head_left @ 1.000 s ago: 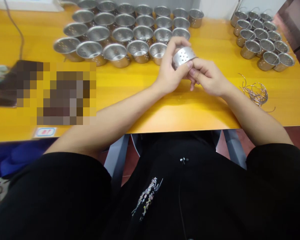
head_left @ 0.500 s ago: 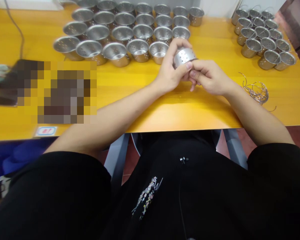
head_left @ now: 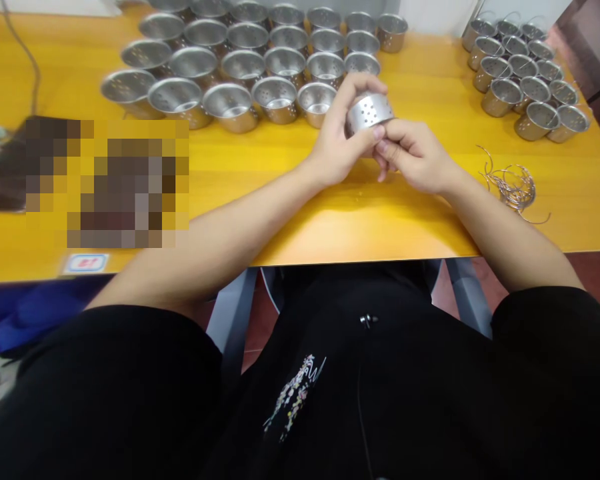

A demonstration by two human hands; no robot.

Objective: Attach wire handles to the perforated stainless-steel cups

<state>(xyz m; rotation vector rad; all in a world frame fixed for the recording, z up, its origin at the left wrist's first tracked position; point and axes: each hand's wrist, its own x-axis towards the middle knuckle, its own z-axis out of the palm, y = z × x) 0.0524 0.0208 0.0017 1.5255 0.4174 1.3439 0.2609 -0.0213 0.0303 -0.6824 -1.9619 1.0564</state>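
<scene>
Both my hands meet over the middle of the yellow table [head_left: 280,220], holding one small perforated metal cup [head_left: 367,112] tilted on its side. My left hand [head_left: 337,140] wraps round the cup from the left, thumb and fingers curled on its wall. My right hand [head_left: 415,157] is closed against the cup's right edge, fingertips pinched there; whatever small part they hold is hidden. The cup is lifted a little above the tabletop.
Several rows of identical perforated metal cups [head_left: 240,67] fill the table's far middle. A second group of cups with wire handles [head_left: 525,73] stands at the far right. Loose wire handles [head_left: 513,187] lie to the right of my hands. A blurred patch [head_left: 105,180] covers the left.
The view has shifted slightly. My hands and the cup stay in nearly the same place, with only small finger adjustments on the cup.
</scene>
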